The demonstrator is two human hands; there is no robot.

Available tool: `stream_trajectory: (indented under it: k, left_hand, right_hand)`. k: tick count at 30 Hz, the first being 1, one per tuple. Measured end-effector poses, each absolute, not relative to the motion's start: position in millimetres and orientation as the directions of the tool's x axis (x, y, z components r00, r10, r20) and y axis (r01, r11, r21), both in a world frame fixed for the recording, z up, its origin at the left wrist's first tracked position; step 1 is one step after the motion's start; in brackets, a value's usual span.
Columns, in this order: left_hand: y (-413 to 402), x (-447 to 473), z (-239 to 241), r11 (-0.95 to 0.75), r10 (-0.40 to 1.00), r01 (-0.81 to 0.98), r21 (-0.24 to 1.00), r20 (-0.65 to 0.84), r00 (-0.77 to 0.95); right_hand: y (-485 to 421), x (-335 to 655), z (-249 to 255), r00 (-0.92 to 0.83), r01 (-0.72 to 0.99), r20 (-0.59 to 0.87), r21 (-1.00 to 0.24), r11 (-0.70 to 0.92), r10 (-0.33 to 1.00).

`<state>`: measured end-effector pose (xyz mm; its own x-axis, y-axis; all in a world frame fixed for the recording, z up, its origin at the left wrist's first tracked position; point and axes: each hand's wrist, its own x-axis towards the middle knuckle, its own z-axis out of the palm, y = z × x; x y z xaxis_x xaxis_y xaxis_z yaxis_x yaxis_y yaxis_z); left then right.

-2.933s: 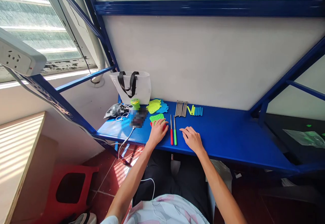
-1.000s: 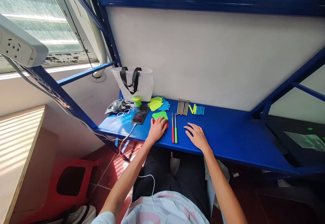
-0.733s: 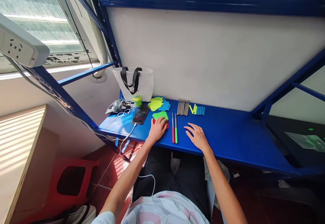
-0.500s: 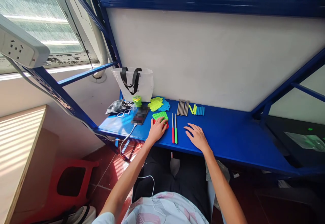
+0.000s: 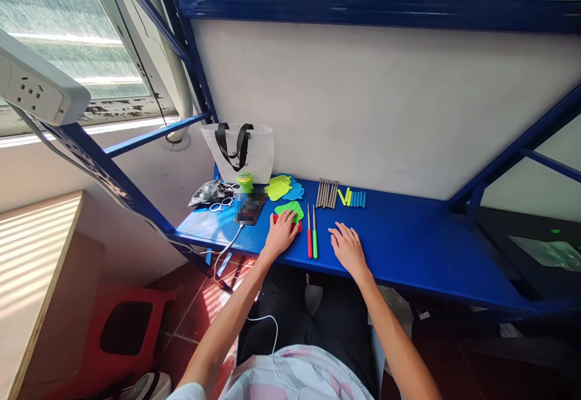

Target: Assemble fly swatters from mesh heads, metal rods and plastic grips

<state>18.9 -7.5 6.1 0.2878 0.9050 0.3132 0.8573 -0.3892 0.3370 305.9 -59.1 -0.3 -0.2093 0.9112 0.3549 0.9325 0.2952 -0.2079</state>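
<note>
My left hand (image 5: 280, 235) lies palm down with fingers stretched out over a red flat piece (image 5: 298, 227), mostly hidden under it. Just beyond the fingertips is a green mesh piece (image 5: 291, 208). My right hand (image 5: 348, 245) rests on the blue table (image 5: 408, 242), fingers extended, nothing in it. Between the hands lie two slim tools with metal shafts, one with a red handle (image 5: 309, 244) and one with a green handle (image 5: 315, 245). Behind them are several grey metal rods (image 5: 327, 193), short yellow sticks (image 5: 348, 196) and short blue sticks (image 5: 358, 199) in a row.
At the table's left stand a white bag (image 5: 256, 152), a green tub (image 5: 245, 182), a dark phone (image 5: 258, 207) with a white cable, scissors (image 5: 215, 207) and a crumpled silvery bag (image 5: 205, 193). Yellow (image 5: 278, 187) and blue (image 5: 295, 192) flat pieces lie behind. Blue frame posts flank the table.
My right hand has turned slightly and its fingers have drawn closer together. My left hand stays on the red piece. The view has shifted a little.
</note>
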Motion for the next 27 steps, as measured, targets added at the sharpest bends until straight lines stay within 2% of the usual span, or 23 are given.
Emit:
stream_trajectory:
  k: [2,16,18,22,24,27]
  left_hand:
    - [-7.5,19.1,5.0,-0.388,0.906,0.854,0.347,0.316,0.283]
    - [-5.8,18.6,1.7,-0.386,0.905,0.827,0.408,0.343,0.253]
    - [-5.1,18.8,-1.1,-0.35,0.916,0.838,0.418,0.339,0.213]
    - [-3.8,20.1,-4.3,-0.303,0.93,0.856,0.419,0.326,0.17]
    - [-3.9,20.0,-2.9,-0.309,0.929,0.852,0.423,0.325,0.176]
    - [-4.7,17.9,2.0,-0.337,0.921,0.83,0.445,0.339,0.193]
  right_hand:
    - [-59.8,300.1,-4.5,-0.197,0.942,0.375,-0.184,0.281,0.906]
    - [-60.7,299.8,4.0,-0.186,0.925,0.388,-0.239,0.294,0.902]
    - [-63.6,298.0,11.3,-0.24,0.904,0.382,-0.246,0.349,0.892]
    - [-72.5,293.7,29.1,-0.475,0.791,0.331,-0.247,0.561,0.815]
    - [-77.3,289.9,35.9,-0.507,0.78,0.3,-0.24,0.578,0.808]
    - [-83.5,280.5,39.8,-0.465,0.812,0.285,-0.24,0.532,0.838]
